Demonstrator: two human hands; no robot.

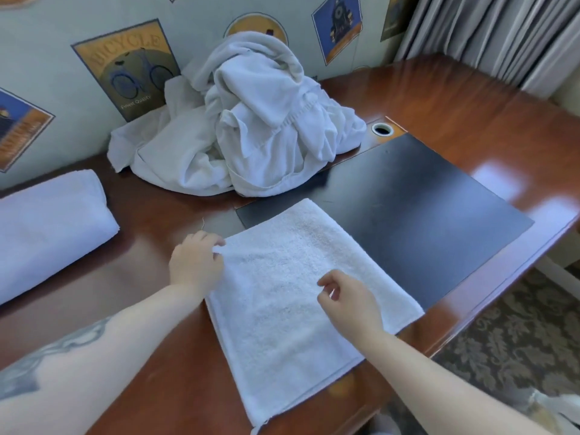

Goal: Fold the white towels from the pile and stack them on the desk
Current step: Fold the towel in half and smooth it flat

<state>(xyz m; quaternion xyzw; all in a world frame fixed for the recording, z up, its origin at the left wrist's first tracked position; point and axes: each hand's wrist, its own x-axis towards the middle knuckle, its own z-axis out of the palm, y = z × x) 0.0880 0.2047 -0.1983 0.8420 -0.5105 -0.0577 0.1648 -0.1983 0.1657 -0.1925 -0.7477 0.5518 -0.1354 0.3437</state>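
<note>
Flat white towel (pixel 292 277) sits mid-frame on the wooden surface (pixel 150 215), the unfolded pile (pixel 244 127) up top center. Left hand (pixel 196 262) pinches its left edge. Right hand (pixel 348 298) hovers above it, fingers loosely curled, holding nothing.

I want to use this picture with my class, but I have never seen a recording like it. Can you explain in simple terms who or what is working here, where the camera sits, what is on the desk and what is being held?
No machine is at work here: these are a person's two bare hands. The one picture comes from a camera worn on the person's head, looking forward and down.

On the brown desk a white towel lies flat, partly over a dark desk mat. The left hand pinches the towel's left edge with its fingers. The right hand hovers over the towel with its fingers curled; whether it grips any cloth cannot be told.

At the back, against the wall, sits a loose pile of towels waiting to be folded. On the far left lies a folded towel, already done.
</note>
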